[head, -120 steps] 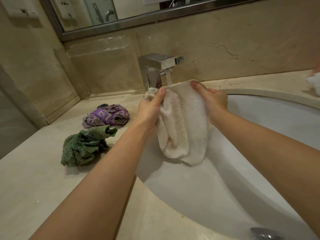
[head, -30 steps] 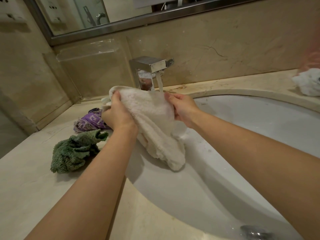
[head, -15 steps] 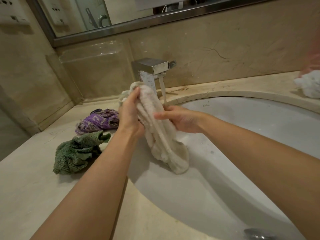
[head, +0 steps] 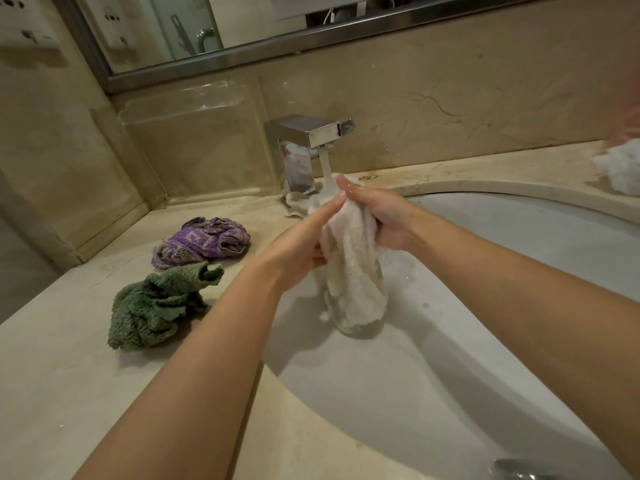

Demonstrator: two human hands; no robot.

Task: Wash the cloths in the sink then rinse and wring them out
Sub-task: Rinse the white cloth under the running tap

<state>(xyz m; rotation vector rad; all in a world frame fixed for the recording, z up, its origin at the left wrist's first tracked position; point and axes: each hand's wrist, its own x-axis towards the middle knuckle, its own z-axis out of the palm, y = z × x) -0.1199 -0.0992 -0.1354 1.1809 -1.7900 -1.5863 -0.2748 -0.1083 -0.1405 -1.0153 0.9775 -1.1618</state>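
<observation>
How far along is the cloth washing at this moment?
Nothing looks clearly finished. In hand: the white cloth hangs over the sink under the running faucet, the right hand in a grip on it, the left hand pressed flat against it. Left: the purple cloth and green cloth lie bunched on the counter; whether either is washed, I cannot tell.

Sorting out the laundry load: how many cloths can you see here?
4. A white cloth in both hands under the tap, a purple cloth and a green cloth on the counter left of the sink, another white one at the far right edge, partly cut off.
</observation>
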